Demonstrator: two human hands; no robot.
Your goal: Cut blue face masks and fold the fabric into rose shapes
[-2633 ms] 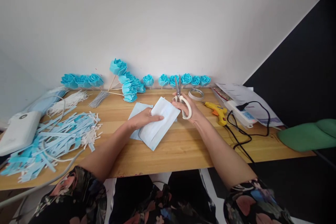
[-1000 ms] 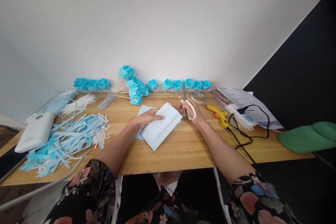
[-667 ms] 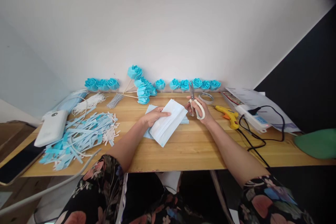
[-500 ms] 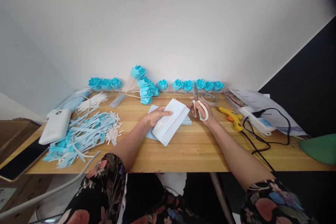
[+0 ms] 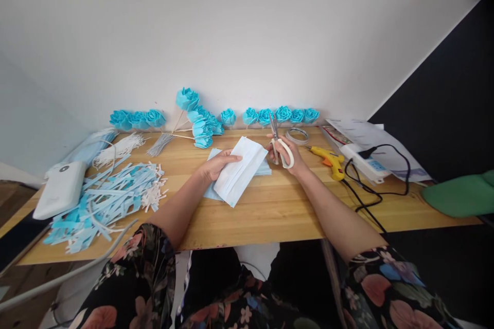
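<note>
My left hand [image 5: 219, 163] is closed on a pale blue pleated face mask [image 5: 241, 172], thumb on top, its sheet tilted over the table. Partly covered beneath it, more blue mask sheets [image 5: 264, 168] lie on the wood. My right hand [image 5: 292, 153] grips a pair of scissors [image 5: 281, 151] with whitish handles, the blades pointing up and away from me. The scissors are just right of the mask and apart from it. Behind them, blue paper-like flowers [image 5: 284, 113] stand in a row along the wall.
Left on the wooden table [image 5: 200, 226] lie a heap of cut blue strips [image 5: 111, 195], a white power bank [image 5: 60, 190], a phone [image 5: 23, 239] and thin wires [image 5: 160, 144]. To the right are a tape roll [image 5: 297, 136], a yellow glue gun [image 5: 328, 159], a power strip [image 5: 365, 164] and a green object [image 5: 459, 194].
The whole view has shifted, so the table and both hands appear further left. The mask and scissors stay in the same grips, with nothing taken up or let go.
</note>
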